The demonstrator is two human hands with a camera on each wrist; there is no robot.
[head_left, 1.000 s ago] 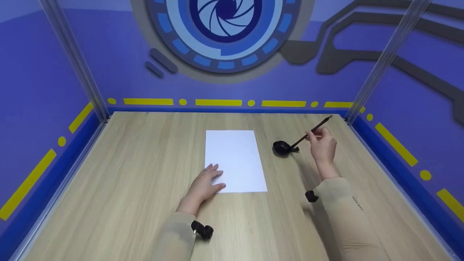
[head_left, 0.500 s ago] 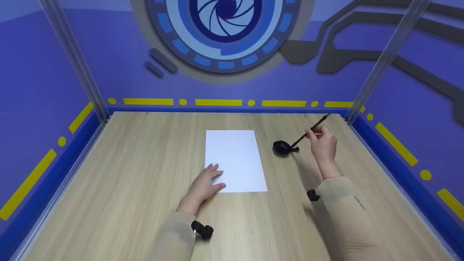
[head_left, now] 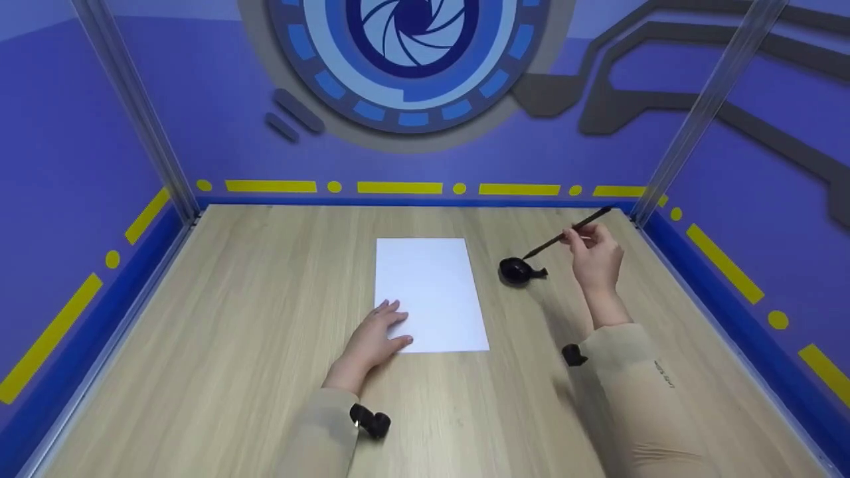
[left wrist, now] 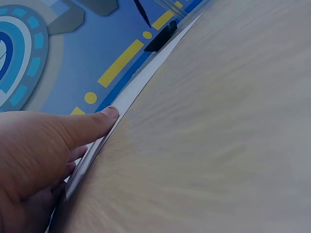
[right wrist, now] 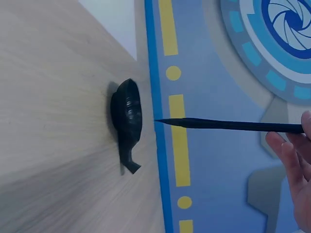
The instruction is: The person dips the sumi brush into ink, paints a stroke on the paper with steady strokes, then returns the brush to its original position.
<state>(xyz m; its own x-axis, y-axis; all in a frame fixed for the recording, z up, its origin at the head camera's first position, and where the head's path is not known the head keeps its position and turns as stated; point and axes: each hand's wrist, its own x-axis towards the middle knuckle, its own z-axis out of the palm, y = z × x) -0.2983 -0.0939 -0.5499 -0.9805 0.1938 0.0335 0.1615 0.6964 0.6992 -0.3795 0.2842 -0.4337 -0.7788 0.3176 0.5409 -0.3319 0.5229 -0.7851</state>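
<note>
A writing brush (head_left: 558,240) with a dark handle is pinched in my right hand (head_left: 597,262), tip pointing down and left. In the right wrist view the pointed tip of the brush (right wrist: 218,124) stands apart from a small black dish (right wrist: 129,111) with a short handle. That dish (head_left: 516,271) rests on the table to the right of a white sheet of paper (head_left: 431,285). My left hand (head_left: 375,338) lies on the sheet's lower left edge with fingers spread. In the left wrist view the thumb of the left hand (left wrist: 53,150) rests on the paper (left wrist: 141,87).
The wooden table (head_left: 265,285) is bounded by blue walls (head_left: 166,119) with yellow marks at the back and both sides. Black wrist cameras sit on both sleeves, the left camera (head_left: 372,421) close over the tabletop.
My right hand has lifted the brush out of the black dish and shifted slightly right; the tip now shows above the dish's far rim. The left hand and the paper have stayed still.
</note>
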